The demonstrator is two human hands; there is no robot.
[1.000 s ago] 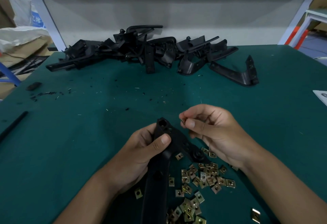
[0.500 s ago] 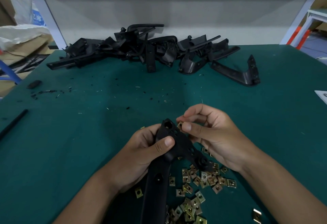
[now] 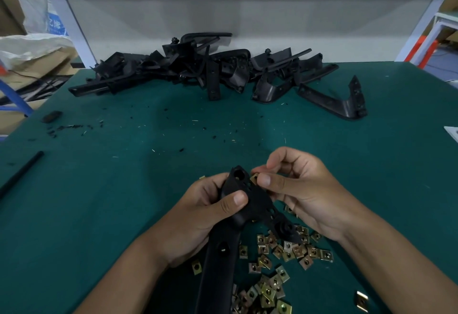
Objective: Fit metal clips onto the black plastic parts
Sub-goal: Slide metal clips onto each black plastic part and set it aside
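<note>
Left hand point(image 3: 198, 217) grips black part point(image 3: 247, 202) — right hand point(image 3: 297, 187) pinches clip point(image 3: 254, 178) against it.

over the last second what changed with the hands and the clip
The right hand moved left, carrying the pinched metal clip from just clear of the black plastic part right up to the side of its top end. The left hand tilted that end slightly toward the clip. The left grip, the loose clips on the table and the pile of black parts stayed as they were.
</note>
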